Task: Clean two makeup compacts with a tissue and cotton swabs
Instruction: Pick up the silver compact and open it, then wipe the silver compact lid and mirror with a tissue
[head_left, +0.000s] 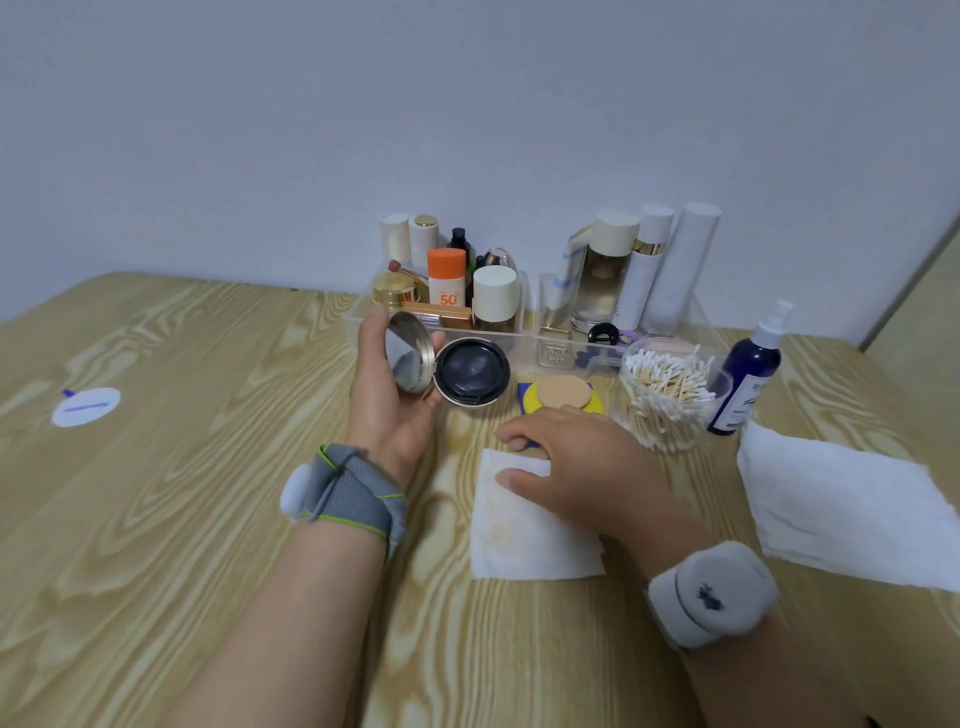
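compact (451, 370) open, in left hand (387, 395) | right hand (566, 457) flat on tissue (524, 525) | sunscreen (447, 278) "50"

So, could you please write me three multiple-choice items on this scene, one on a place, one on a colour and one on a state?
1. Where does the jar of cotton swabs stand?
A. left of the open compact
B. between the puff and the spray bottle
C. on the folded tissue

2. What colour is the spray bottle?
A. dark blue
B. orange
C. green

3. How is the compact in the left hand?
A. shut
B. open
C. wrapped in tissue

Answers: 1 B, the puff lies on its left, the bottle on its right; 2 A, its body is dark blue; 3 B, its mirror lid stands up.
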